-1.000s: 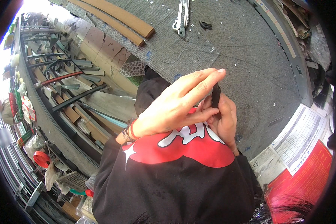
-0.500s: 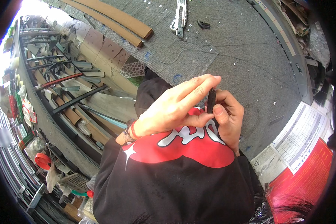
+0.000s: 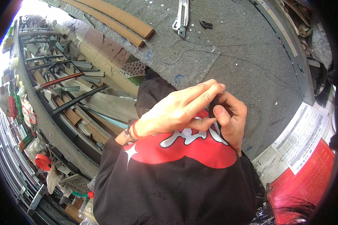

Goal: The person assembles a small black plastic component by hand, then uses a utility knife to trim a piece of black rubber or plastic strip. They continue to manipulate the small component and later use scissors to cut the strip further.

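Close in front of my chest, a small black piece (image 3: 213,106), its exact kind unclear, sits between my two hands. My right hand (image 3: 231,116) pinches it between thumb and curled fingers. From the left my left hand (image 3: 182,107) meets it, closed round its other side, with the fingers laid together over the top and the thumb below. Those fingers hide most of the piece. Beyond my hands, on the grey carpeted bench (image 3: 248,63), lie a utility knife (image 3: 181,18) and another small black part (image 3: 206,25).
Two long brown strips (image 3: 118,18) lie at the far left of the bench. To the left is a rack (image 3: 50,82) full of offcuts and profiles. A grey metal rail (image 3: 289,45) borders the right side, near a paper form (image 3: 303,131) and a red sheet (image 3: 308,180).
My left fingers have shifted slightly right and down over the black piece, which now shows less. The piece looks more tilted. Things on the bench have not moved.
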